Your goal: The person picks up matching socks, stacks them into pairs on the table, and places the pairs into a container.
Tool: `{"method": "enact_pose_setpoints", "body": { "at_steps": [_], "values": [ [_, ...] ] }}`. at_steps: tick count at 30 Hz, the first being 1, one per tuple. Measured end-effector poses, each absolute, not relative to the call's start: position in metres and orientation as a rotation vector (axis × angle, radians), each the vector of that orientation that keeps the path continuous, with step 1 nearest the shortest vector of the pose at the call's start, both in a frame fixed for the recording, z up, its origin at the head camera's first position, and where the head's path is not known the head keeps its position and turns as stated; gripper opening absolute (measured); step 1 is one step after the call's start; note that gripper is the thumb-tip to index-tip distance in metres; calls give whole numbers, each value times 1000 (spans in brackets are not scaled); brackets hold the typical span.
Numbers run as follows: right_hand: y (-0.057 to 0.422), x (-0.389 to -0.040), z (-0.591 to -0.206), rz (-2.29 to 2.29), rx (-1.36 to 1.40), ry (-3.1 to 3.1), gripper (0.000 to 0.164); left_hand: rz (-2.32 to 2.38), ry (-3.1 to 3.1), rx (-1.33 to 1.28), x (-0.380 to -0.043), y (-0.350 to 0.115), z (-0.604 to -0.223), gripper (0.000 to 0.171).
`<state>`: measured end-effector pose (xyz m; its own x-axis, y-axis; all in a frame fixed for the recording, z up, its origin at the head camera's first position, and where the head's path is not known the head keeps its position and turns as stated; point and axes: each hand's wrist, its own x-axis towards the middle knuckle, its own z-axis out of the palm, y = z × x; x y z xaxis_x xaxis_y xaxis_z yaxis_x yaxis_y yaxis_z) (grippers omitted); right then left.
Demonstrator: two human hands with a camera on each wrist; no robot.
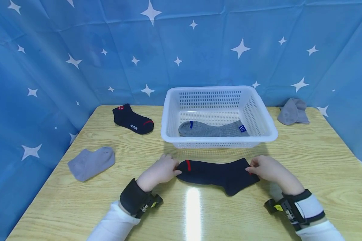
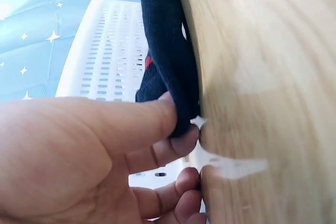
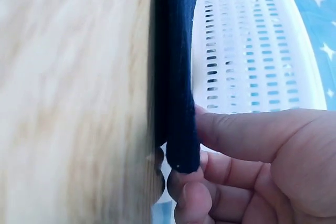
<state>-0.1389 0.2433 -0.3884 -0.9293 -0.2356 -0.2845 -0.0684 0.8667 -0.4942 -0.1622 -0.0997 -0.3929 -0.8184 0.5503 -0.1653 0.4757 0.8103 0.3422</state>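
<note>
A dark navy sock (image 1: 214, 173) with a red stripe near its toe lies stretched sideways between both hands, in front of the basket. My left hand (image 1: 162, 170) pinches the toe end between thumb and fingers, as the left wrist view shows with the sock's dark edge (image 2: 173, 51). At the cuff end, my right hand (image 1: 266, 169) pinches the fabric near a red mark, thumb on one side and fingers on the other. In the right wrist view the sock (image 3: 181, 77) runs up from those fingers, close over the tabletop.
Behind the sock stands a white plastic basket (image 1: 218, 144) holding a grey sock (image 1: 214, 130) with blue marks. Another navy sock (image 1: 132, 119) lies at the back left. Plain grey socks lie at the left (image 1: 92, 162) and back right (image 1: 293, 112). A starred blue curtain (image 1: 181, 43) hangs behind the table.
</note>
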Motion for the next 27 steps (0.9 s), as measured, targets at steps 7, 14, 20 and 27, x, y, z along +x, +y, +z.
{"method": "enact_pose_setpoints", "body": {
  "at_steps": [7, 14, 20, 27],
  "values": [
    [241, -138, -387, -639, -221, 2745, 25, 463, 2751, 748, -162, -99, -396, 32],
    [242, -139, -388, -611, -242, 2793, 26, 513, 2806, 737, -164, -97, -399, 39],
    [244, -140, -390, -605, -248, 2854, 26, 603, 2852, 677, -166, -95, -401, 37],
    [243, -142, -391, -615, -213, 2856, 22, 693, 2850, 603, -166, -95, -401, 35]
  ]
}}
